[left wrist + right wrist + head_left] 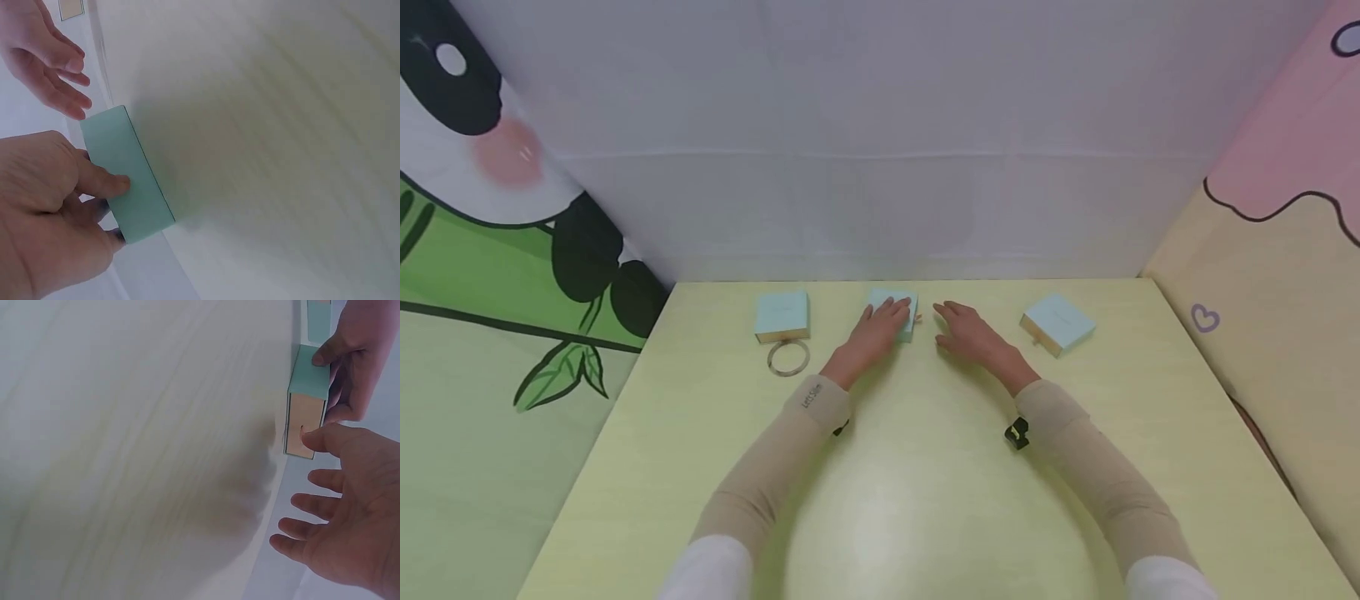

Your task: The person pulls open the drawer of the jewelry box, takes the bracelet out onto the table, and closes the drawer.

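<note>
A light blue box (904,332) with a tan end sits near the table's back edge, between two similar boxes. My left hand (877,335) grips it, the thumb (112,182) against its near side and the fingers over the top and far side, partly hidden. A small pull tab (917,318) sticks out from its right end. To the right of that end is my right hand (973,336), its fingers spread and nothing held. In the right wrist view, the thumb (322,439) overlaps the tan end (305,415); whether it touches the tab I cannot tell.
Another light blue box (782,317) stands to the left, with a pale ring (788,373) lying in front of it. At the right, a third light blue box (1058,324) sits at an angle. A light fabric wall (925,208) rises behind the table (887,500).
</note>
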Available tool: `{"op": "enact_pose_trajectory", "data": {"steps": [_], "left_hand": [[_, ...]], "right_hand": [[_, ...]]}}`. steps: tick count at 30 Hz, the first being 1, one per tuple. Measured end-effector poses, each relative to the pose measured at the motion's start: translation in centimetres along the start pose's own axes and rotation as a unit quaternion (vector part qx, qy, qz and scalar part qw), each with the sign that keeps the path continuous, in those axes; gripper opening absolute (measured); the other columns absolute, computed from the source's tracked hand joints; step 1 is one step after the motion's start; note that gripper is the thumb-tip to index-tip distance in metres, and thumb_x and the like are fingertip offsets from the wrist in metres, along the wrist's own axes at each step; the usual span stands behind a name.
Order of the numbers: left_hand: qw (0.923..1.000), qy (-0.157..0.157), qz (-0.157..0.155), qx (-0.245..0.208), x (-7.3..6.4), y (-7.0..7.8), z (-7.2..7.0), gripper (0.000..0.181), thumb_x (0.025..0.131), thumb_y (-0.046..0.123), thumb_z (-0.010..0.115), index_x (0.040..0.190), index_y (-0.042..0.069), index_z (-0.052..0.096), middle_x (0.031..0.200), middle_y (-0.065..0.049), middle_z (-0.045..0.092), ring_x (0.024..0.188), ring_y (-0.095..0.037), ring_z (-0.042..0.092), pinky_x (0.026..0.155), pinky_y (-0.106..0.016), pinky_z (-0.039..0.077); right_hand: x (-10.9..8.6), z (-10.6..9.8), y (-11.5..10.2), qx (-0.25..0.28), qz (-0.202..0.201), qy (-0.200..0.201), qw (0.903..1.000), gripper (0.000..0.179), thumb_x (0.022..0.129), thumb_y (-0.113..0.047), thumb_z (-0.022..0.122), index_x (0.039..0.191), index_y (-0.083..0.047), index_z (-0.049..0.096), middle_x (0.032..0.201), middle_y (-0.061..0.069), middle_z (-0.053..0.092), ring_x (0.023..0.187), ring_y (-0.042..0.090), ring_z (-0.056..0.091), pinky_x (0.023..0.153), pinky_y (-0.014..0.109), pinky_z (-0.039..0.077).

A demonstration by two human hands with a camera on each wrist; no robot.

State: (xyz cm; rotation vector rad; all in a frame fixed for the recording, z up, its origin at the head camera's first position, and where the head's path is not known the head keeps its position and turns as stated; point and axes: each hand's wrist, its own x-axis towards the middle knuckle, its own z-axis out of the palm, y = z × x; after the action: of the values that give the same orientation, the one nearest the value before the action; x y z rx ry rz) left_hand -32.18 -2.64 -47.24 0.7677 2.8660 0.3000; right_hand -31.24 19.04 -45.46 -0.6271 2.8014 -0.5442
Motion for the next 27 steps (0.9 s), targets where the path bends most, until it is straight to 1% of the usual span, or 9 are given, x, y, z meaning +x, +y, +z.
{"op": "enact_pose_trajectory", "data": {"steps": [5, 7, 9, 11, 13, 16, 18, 22, 27], "left_hand": [[0.9983, 0.006, -0.007, 0.057, 0.1, 0.4, -0.1, 0.051, 0.105, -0.001, 0.048, 0.154, 0.012, 0.041, 0.167, -0.004, 0.028, 0.152, -0.03, 0.029, 0.116, -0.056, 0.034], [0.9975, 0.009, -0.006, 0.07, 0.0, 0.6, -0.3, 0.051, 0.103, 0.002, 0.054, 0.152, 0.013, 0.043, 0.166, -0.004, 0.03, 0.149, -0.03, 0.033, 0.112, -0.056, 0.04], [0.9969, 0.011, -0.006, 0.077, 0.0, 0.8, -0.4, 0.049, 0.103, 0.006, 0.057, 0.15, 0.013, 0.044, 0.165, -0.005, 0.031, 0.147, -0.03, 0.035, 0.108, -0.055, 0.042], [0.9968, 0.01, -0.007, 0.079, 0.0, 0.9, -0.5, 0.049, 0.104, 0.012, 0.058, 0.15, 0.013, 0.042, 0.165, -0.008, 0.03, 0.147, -0.032, 0.033, 0.111, -0.055, 0.04], [0.997, 0.007, -0.01, 0.077, 0.1, 0.8, -0.4, 0.052, 0.105, 0.021, 0.056, 0.153, 0.012, 0.038, 0.167, -0.01, 0.025, 0.151, -0.033, 0.027, 0.117, -0.056, 0.031], [0.9981, -0.007, -0.017, 0.058, 0.3, 0.5, -0.3, 0.067, 0.106, 0.036, 0.053, 0.161, 0.01, 0.025, 0.169, -0.014, 0.014, 0.156, -0.035, 0.013, 0.123, -0.057, 0.017], [0.9986, -0.021, -0.018, 0.045, 0.3, 0.3, -0.2, 0.074, 0.107, 0.042, 0.049, 0.163, 0.008, 0.016, 0.17, -0.014, 0.008, 0.157, -0.036, 0.005, 0.125, -0.056, 0.009], [0.9986, -0.037, -0.013, 0.036, 0.3, -0.2, 0.0, 0.073, 0.108, 0.043, 0.044, 0.164, 0.009, 0.01, 0.171, -0.013, 0.003, 0.157, -0.035, 0.002, 0.125, -0.054, 0.008], [0.9985, -0.024, -0.002, 0.049, 0.3, -0.3, 0.2, 0.068, 0.11, 0.042, 0.039, 0.165, 0.011, 0.01, 0.171, -0.011, 0.003, 0.157, -0.034, 0.004, 0.126, -0.052, 0.009]], "right_hand": [[0.8, 0.0, -0.5, 0.011, 0.002, 0.004, 0.9999, 0.062, 0.105, -0.022, 0.055, 0.157, 0.001, 0.031, 0.159, 0.026, 0.034, 0.146, 0.043, 0.033, 0.119, 0.054, 0.03], [1.3, 0.1, -0.7, 0.019, 0.013, 0.005, 0.9997, 0.061, 0.106, -0.022, 0.054, 0.158, 0.0, 0.031, 0.159, 0.025, 0.035, 0.145, 0.043, 0.035, 0.118, 0.054, 0.031], [1.9, 0.0, -0.9, 0.028, 0.02, 0.008, 0.9994, 0.06, 0.106, -0.022, 0.053, 0.157, 0.0, 0.031, 0.158, 0.026, 0.036, 0.144, 0.043, 0.036, 0.117, 0.054, 0.032], [2.5, 0.1, -1.0, 0.039, 0.026, 0.014, 0.9988, 0.057, 0.106, -0.022, 0.052, 0.156, 0.001, 0.034, 0.156, 0.025, 0.039, 0.143, 0.043, 0.039, 0.116, 0.054, 0.034], [3.1, 0.2, -1.1, 0.052, 0.032, 0.021, 0.9979, 0.055, 0.106, -0.022, 0.051, 0.154, 0.002, 0.038, 0.153, 0.025, 0.044, 0.141, 0.041, 0.043, 0.114, 0.053, 0.037], [3.9, 0.3, -1.4, 0.069, 0.033, 0.03, 0.9966, 0.05, 0.106, -0.02, 0.052, 0.149, 0.004, 0.045, 0.143, 0.024, 0.055, 0.133, 0.039, 0.051, 0.11, 0.051, 0.043], [4.4, 0.4, -1.5, 0.081, 0.03, 0.033, 0.9958, 0.046, 0.105, -0.018, 0.053, 0.144, 0.006, 0.05, 0.136, 0.024, 0.061, 0.127, 0.038, 0.057, 0.106, 0.049, 0.047], [4.9, 0.4, -1.5, 0.088, 0.028, 0.026, 0.9954, 0.039, 0.106, -0.018, 0.053, 0.136, 0.007, 0.058, 0.129, 0.022, 0.066, 0.121, 0.036, 0.062, 0.101, 0.046, 0.051], [5.4, 0.2, -1.3, 0.083, 0.041, 0.018, 0.9956, 0.035, 0.105, -0.018, 0.053, 0.129, 0.006, 0.064, 0.127, 0.021, 0.067, 0.122, 0.036, 0.061, 0.104, 0.047, 0.049]]}}
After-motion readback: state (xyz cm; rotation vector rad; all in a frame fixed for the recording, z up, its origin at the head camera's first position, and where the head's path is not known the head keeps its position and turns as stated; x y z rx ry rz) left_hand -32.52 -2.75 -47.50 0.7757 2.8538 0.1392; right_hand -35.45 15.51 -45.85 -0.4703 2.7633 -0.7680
